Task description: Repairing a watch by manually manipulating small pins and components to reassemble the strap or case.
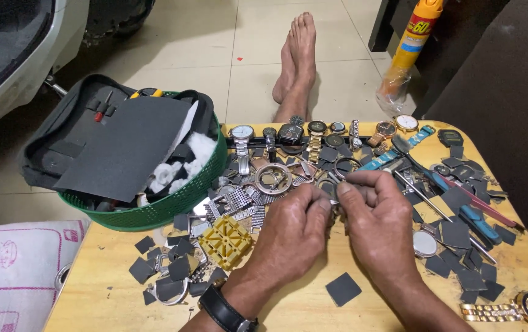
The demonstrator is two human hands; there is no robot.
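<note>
Over a low wooden table (313,310) strewn with watch parts, we pinch a small metal watch piece (335,198) between both hands, near the table's middle. Our left hand (295,230), a black wristwatch (224,310) on its wrist, closes thumb and forefinger on the piece's left side; our right hand (378,215) grips its right side with its fingertips (344,189) curled in tight. Most of the piece is hidden, so we cannot tell exactly what it is. We judge it light, stiff and slick, easily dropped among the clutter, and best held by its edges with fingertips rather than squeezed across any thin section. To the far left sits a green basket (172,206) holding a dark tool pouch (122,144). A yellow block holder (226,241) lies just left of our left hand. Finished watches (316,132) line the far edge, blue-handled tools (476,221) rest to the right, and dark square pads (342,289) scatter about. Bare feet (298,58) stretch out beyond the table.
</note>
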